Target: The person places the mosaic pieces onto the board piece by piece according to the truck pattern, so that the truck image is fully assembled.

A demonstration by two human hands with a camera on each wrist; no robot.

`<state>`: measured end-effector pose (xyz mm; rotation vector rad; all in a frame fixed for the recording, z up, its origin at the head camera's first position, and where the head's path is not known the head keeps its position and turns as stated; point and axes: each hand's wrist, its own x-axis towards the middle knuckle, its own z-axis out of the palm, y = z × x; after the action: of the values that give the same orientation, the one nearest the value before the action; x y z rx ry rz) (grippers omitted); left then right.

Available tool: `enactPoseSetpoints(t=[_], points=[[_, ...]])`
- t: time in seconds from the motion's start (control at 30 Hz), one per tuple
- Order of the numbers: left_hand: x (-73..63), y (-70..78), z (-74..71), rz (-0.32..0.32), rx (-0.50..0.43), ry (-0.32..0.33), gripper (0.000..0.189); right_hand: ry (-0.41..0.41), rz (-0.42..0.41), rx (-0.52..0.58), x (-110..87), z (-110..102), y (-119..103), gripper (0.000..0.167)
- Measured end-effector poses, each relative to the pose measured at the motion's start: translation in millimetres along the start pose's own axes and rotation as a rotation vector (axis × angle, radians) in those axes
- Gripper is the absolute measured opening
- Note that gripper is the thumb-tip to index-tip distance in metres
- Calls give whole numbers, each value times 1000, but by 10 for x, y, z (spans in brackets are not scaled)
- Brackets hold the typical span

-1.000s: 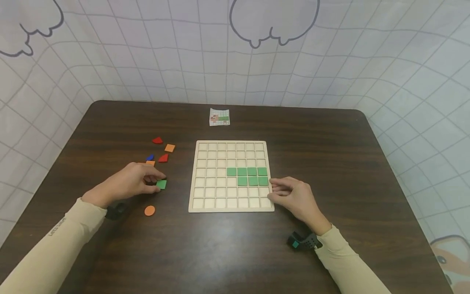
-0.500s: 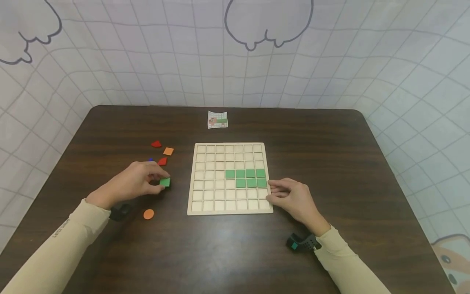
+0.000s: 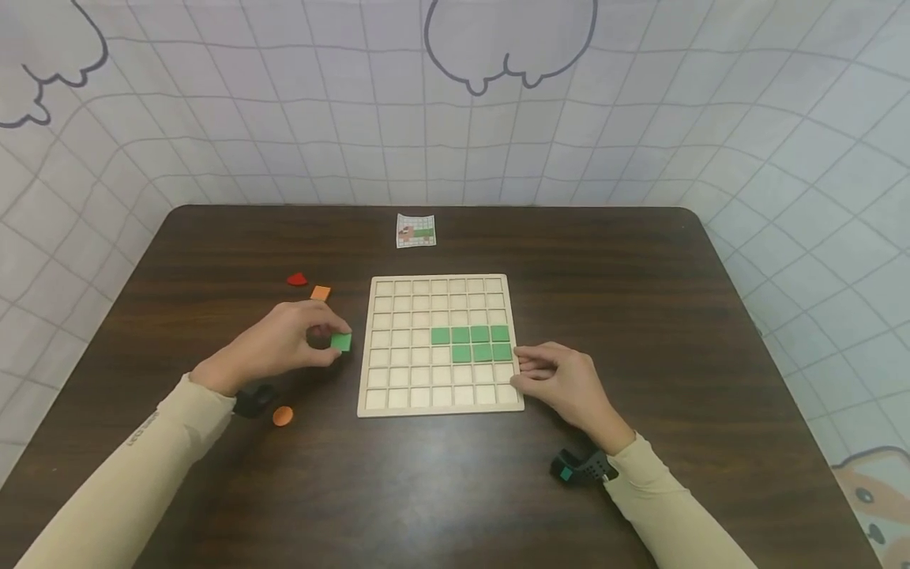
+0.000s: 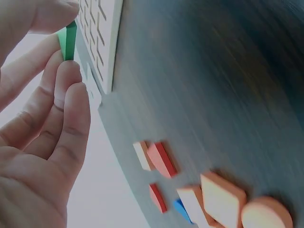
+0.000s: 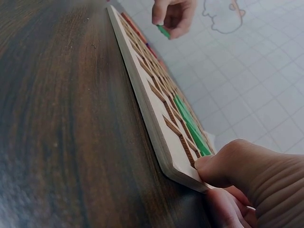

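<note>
Green tile (image 3: 341,342): in air, just L of board (image 3: 419,378); prob. light, stiff, slick; best held by opp. edges.
L hand (image 3: 277,340): thumb + fingertips pinching tile.
R hand (image 3: 565,379): thumb + fingers pinching board's R edge.

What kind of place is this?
Probably a play or activity corner, but I can't be sure. There's a wooden grid board holding green squares, a dark tabletop, and a pale checked backdrop with cartoon drawings.
</note>
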<state>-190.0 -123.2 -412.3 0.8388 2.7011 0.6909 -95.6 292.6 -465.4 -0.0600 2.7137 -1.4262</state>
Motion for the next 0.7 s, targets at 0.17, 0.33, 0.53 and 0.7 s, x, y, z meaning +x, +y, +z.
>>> enactPoseSetpoints(t=[0.17,0.33,0.53,0.7], points=[[86,55,69,31,-31,5,28,-7,3,9,-2,6,4,40],[151,108,145,54,-78,20,27,-11,-3,19,0,12,4,40],[252,239,227,40,-127,-2,30,-9,-2,14,1,7,5,39],[367,363,294,71,-115,-13,31,-12,-5,18,2,3,13,40]])
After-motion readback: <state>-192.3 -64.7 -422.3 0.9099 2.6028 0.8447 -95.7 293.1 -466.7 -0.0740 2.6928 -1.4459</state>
